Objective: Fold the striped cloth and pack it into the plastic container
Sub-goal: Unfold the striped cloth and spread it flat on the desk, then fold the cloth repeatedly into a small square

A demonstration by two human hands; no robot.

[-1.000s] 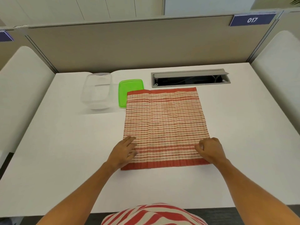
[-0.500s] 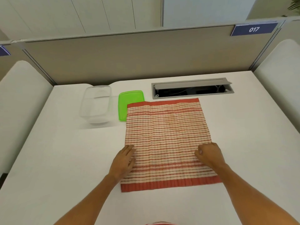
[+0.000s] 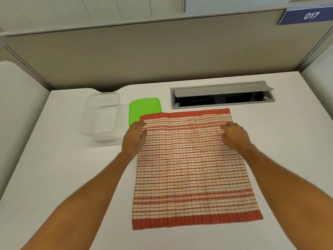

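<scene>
- Red-striped cloth (image 3: 192, 170) lies spread flat on the white desk (image 3: 54, 177), unfolded, with a solid red band along its near and far edges.
- Left hand (image 3: 134, 139) rests on the cloth's left edge near the far corner, fingers extended and close together, thumb out over the fabric; it is flat on the cloth, not closed around it.
- Right hand (image 3: 234, 136) sits on the cloth toward its far right corner, fingers curled inward with fabric bunched slightly at the fingertips; whether it actually pinches the cloth cannot be told.
- Both forearms reach across the near part of the cloth's sides.
- Clear container (image 3: 100, 116) stands open and empty, left of the cloth's far left corner and apart from it.
- Green lid (image 3: 144, 109) lies flat between the container and the cloth; the cloth's far left corner overlaps its near edge.
- Beyond the cloth's far edge, a grey cable tray (image 3: 221, 94) sits open in the desk.
- A blue tag (image 3: 310, 15) reading 017 hangs on the partition past the cloth, to the right.
</scene>
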